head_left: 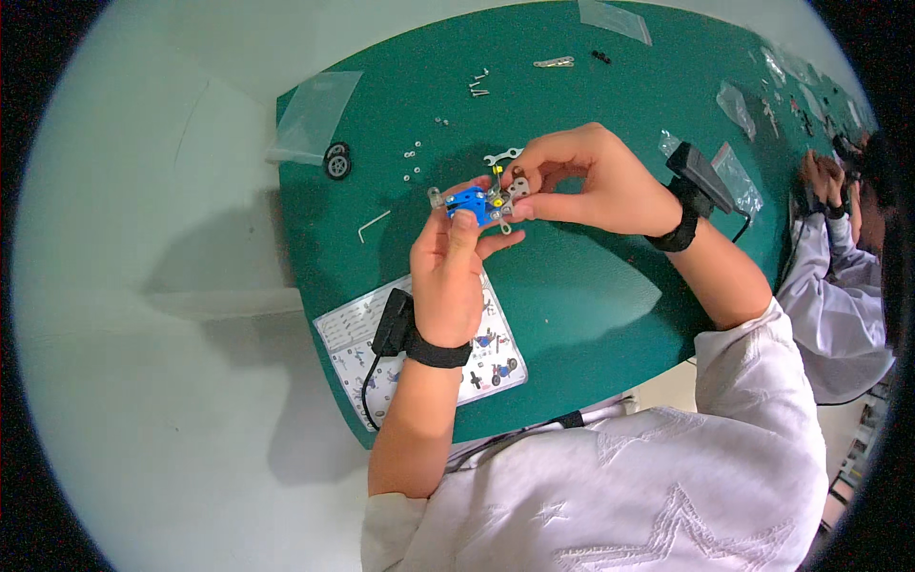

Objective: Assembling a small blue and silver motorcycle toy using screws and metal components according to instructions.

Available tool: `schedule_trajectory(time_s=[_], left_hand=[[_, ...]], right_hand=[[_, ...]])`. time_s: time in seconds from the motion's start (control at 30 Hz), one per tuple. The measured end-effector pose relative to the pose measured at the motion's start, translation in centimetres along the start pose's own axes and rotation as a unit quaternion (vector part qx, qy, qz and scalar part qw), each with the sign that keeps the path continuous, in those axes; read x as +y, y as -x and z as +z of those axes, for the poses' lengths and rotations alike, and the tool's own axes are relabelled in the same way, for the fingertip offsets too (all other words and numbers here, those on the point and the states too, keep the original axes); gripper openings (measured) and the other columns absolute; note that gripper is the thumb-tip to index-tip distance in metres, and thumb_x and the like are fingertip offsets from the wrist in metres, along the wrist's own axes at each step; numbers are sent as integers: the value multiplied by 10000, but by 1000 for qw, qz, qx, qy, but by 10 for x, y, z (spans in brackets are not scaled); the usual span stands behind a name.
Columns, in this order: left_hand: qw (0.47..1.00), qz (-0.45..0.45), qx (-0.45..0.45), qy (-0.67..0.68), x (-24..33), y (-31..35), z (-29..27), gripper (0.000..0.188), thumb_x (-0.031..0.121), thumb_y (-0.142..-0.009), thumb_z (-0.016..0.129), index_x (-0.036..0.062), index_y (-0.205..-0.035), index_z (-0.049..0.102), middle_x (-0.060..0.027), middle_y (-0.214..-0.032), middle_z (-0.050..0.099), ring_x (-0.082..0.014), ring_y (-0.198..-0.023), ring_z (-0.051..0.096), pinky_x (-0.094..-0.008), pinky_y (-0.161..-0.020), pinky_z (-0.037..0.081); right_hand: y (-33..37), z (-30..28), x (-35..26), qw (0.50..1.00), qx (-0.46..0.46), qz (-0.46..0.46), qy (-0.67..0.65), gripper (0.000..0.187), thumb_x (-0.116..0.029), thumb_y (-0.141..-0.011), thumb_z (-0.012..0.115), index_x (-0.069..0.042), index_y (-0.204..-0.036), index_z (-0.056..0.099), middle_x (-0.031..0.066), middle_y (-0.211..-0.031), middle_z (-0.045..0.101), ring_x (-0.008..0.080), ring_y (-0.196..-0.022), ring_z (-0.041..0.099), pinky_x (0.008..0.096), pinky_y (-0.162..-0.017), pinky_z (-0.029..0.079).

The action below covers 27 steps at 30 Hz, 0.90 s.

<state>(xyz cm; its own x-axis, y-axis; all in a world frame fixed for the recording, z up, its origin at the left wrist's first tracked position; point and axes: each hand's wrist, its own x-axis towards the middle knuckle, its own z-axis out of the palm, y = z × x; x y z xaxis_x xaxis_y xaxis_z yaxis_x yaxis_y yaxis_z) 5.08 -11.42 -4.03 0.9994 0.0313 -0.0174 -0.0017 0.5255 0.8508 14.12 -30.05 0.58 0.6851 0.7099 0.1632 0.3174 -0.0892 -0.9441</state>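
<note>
My left hand [446, 286] is closed around a small partly built toy model [465, 202], its thumb pressed on the blue body. Yellow bits and metal parts stick out at the model's right end. There my right hand [600, 181] pinches a grey metal plate with holes [519, 187] between thumb and fingers. The plate touches the model; whether it is fastened there I cannot tell. Just beyond the model lies a small open-ended wrench [502, 156]. An L-shaped hex key [374, 225] rests to the left of my left hand.
Beneath my left forearm lies a printed picture sheet [500, 353]. Black wheels [337, 162], loose nuts [410, 153], screws [478, 92], metal strips [554, 62] and plastic bags [316, 114] are spread over the green table [572, 305]. Another person's hands [824, 179] are at the far right.
</note>
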Motion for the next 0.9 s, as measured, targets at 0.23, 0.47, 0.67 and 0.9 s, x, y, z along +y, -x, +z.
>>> schedule_trajectory(time_s=[0.23,0.47,0.67,0.9], left_hand=[[996,62,48,-48,0,-2,-7,384,263,-1033,497,-5,-1308,488,-107,-1150,609,-168,-1032,588,-321,-735,536],[957,196,60,-204,6,-1,1,239,12,-953,580,-6,-1187,538,-146,-1164,619,-175,-944,631,-297,-780,553],[909,280,33,-306,7,1,-7,304,-95,-885,626,-14,-1162,528,-200,-1205,614,-215,-1054,638,-303,-865,551],[891,295,50,-343,5,3,-11,222,-91,-903,601,-42,-1118,569,-203,-1187,624,-220,-1031,648,-311,-871,550]], right_hand=[[-2,5,4,988,24,31,-152,237,-99,-878,731,39,-1058,663,44,-870,699,73,-766,634,228,-688,523],[-4,2,23,993,40,-97,-56,242,-79,-881,713,-4,-1107,672,42,-948,701,94,-815,644,233,-710,516],[-1,3,18,991,69,-112,-20,218,-58,-880,695,-8,-1092,683,46,-949,702,94,-821,646,235,-713,508],[2,3,20,994,58,-77,-44,253,43,-865,660,42,-1119,664,117,-1069,692,132,-872,667,253,-764,539]])
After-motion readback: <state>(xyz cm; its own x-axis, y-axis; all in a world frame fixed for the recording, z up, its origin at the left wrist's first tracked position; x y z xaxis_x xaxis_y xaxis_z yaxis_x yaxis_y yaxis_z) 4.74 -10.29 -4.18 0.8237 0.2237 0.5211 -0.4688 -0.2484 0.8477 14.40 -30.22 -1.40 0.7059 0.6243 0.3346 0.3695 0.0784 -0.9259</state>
